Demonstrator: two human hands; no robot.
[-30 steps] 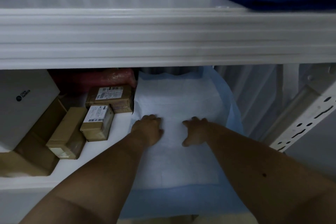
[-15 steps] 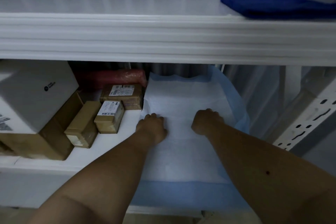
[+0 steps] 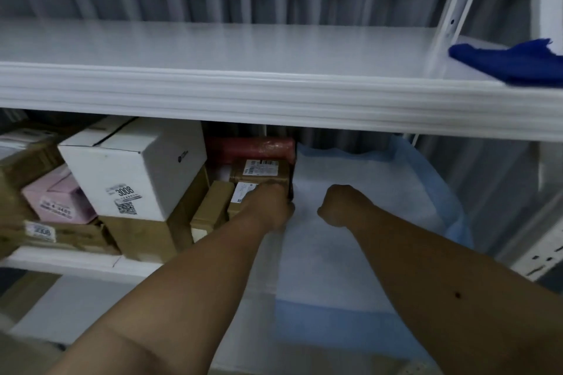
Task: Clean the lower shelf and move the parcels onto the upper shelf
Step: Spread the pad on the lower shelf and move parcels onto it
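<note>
The lower shelf holds several parcels on its left half. Among them are a white box, a pink box, a red wrapped parcel, a labelled brown parcel and a small labelled brown parcel. My left hand lies over the right end of the small parcel with its fingers curled around it. My right hand is a fist resting on the white pad with blue edges that covers the shelf's right half. The upper shelf is bare apart from a blue cloth.
Another brown parcel and a large brown box sit beside the small parcel. The upper shelf's thick front lip overhangs the lower shelf. A perforated white post rises at the right. Corrugated wall behind.
My left hand has moved left off the pad onto the small brown parcel. My right hand has closed into a fist on the pad. The view has shifted left and up.
</note>
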